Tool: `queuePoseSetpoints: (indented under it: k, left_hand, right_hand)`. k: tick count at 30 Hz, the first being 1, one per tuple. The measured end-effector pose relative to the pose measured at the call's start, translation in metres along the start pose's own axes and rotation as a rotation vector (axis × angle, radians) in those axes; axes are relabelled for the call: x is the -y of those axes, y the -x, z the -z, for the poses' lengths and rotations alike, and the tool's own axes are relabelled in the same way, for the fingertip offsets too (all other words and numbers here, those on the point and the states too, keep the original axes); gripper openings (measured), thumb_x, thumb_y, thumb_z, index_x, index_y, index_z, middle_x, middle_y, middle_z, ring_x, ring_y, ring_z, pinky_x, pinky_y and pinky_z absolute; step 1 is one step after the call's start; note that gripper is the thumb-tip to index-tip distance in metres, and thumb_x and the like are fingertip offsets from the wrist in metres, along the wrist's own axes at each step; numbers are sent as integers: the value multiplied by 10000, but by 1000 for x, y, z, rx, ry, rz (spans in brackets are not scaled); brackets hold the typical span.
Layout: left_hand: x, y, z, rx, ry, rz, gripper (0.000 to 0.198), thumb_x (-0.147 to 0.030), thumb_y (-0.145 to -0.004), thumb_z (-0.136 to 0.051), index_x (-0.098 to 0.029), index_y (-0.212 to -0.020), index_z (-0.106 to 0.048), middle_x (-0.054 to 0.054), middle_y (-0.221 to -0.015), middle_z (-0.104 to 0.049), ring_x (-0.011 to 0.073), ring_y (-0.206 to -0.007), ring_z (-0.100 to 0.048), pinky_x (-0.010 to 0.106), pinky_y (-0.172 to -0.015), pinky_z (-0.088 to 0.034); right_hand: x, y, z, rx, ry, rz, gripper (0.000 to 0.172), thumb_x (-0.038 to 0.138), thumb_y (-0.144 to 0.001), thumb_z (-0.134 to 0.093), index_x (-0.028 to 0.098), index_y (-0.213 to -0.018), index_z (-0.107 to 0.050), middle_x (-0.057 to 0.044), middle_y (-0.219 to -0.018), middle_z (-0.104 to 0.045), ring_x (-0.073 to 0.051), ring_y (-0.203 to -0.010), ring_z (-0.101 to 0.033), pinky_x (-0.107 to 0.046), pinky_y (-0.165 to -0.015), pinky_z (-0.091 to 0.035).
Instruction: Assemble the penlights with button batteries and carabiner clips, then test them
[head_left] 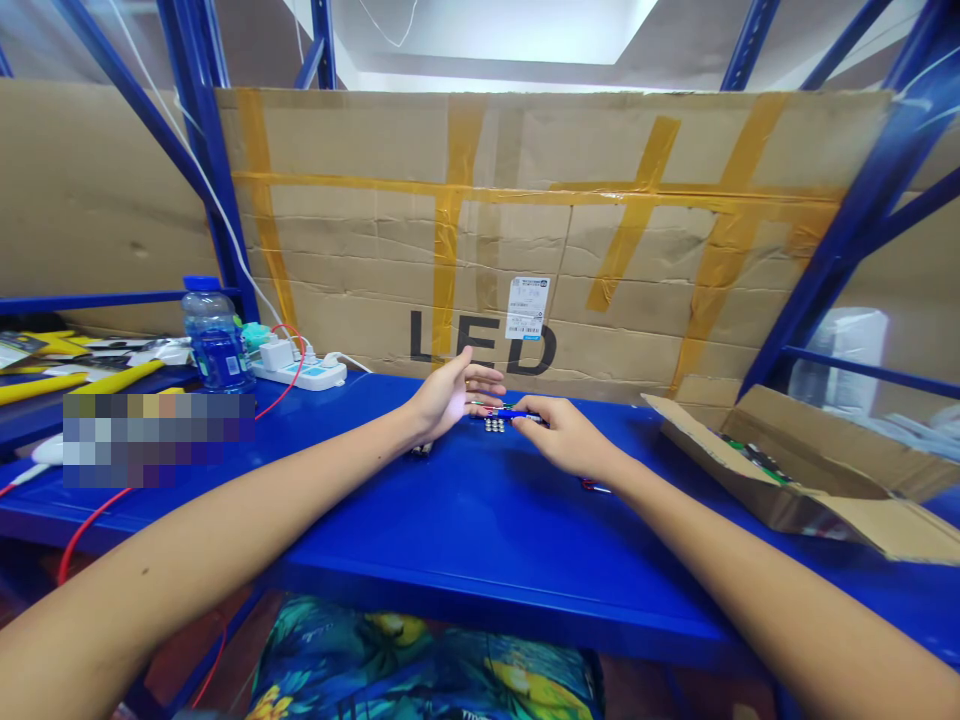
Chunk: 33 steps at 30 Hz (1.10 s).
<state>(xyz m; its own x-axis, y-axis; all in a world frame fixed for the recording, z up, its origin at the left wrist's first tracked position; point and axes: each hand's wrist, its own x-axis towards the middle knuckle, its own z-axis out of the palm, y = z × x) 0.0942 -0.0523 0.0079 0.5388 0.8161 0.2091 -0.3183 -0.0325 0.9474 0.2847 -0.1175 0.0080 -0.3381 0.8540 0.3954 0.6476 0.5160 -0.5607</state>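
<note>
My left hand (454,397) hovers over the blue shelf (480,520) with its fingers stretched out and apart, palm turned toward the right. My right hand (564,432) is curled, pinching a thin blue pen-like stick (504,412) that points toward the left hand's fingertips. Just below the stick lies a small cluster of silvery round parts (494,425). A small dark piece (420,451) rests under my left wrist. A red-tipped bit (592,486) lies beside my right wrist.
An open cardboard box (795,470) with parts sits at the right. At the left stand a water bottle (215,340), a white power strip (300,368) with red wire, and yellow tools (82,380). A taped cardboard sheet marked LED (525,230) walls the back.
</note>
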Motion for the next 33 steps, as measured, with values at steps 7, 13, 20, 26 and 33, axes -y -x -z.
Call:
queuePoseSetpoints:
  k: [7,13,20,26,33]
  left_hand:
    - [-1,1,-1,16,17,20,613,-641,-912,-404,-102,-934,-695,158,-948,-697,217,-867,-651,307,-743,-483]
    - [-1,0,-1,-15,18,16,602,-626,-919,-395,-103,-922,-694,167,-942,-698,224,-837,-652,325,-731,-491]
    - [-1,-1,0,0,0,16,603,-605,-935,-373,-93,-933,-692,164,-942,-699,229,-855,-649,326,-739,-487]
    - [-1,-2,1,7,-35,20,604,-604,-941,-357,-103,-941,-694,155,-928,-701,235,-842,-650,344,-747,-490]
    - [-1,-2,-1,1,-56,32,606,-619,-921,-402,-89,-951,-693,167,-939,-701,238,-859,-652,338,-750,-490]
  right_hand:
    - [1,-1,2,-42,-92,-32,202,329,-808,-537,150,-816,-630,8,-673,-573,-124,-589,-448,-259,-573,-341]
    - [-1,-2,2,-97,-67,-6,220,342,-803,-542,146,-794,-641,4,-661,-568,-121,-582,-434,-256,-559,-330]
    - [-2,-1,2,-71,-21,-8,215,310,-796,-534,138,-779,-662,14,-622,-546,-114,-570,-419,-253,-550,-319]
    - [-3,-2,3,-67,5,11,200,281,-793,-527,139,-757,-663,9,-621,-559,-119,-583,-447,-254,-554,-316]
    - [-6,-3,2,-71,30,27,192,259,-778,-518,137,-750,-665,11,-611,-558,-117,-585,-444,-259,-562,-307]
